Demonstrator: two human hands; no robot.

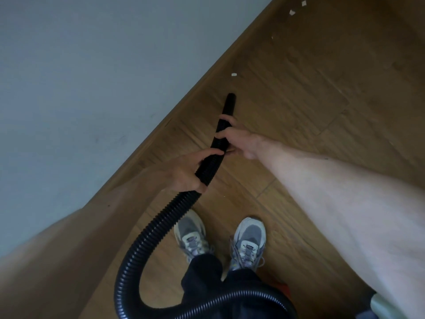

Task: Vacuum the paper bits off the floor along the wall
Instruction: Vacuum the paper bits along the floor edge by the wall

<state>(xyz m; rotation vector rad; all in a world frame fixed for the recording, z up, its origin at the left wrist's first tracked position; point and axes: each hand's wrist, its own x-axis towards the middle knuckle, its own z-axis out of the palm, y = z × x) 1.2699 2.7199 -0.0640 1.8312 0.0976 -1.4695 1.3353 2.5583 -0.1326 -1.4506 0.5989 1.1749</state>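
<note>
A black ribbed vacuum hose (161,224) curls up from the bottom of the view and ends in a smooth nozzle (230,102) pointed along the wall's base. My left hand (184,171) is wrapped around the hose lower down. My right hand (239,137) grips it higher, just behind the nozzle. A white paper bit (234,74) lies on the wooden floor a short way past the nozzle tip, apart from it. Other paper bits (292,12) lie farther along near the wall, one of them (304,3) at the top edge.
A pale grey wall (92,65) with a wooden skirting board (202,81) runs diagonally from lower left to upper right. My two grey sneakers (190,236) stand on the floor below the hands. Part of the vacuum body (282,288) shows at the bottom right.
</note>
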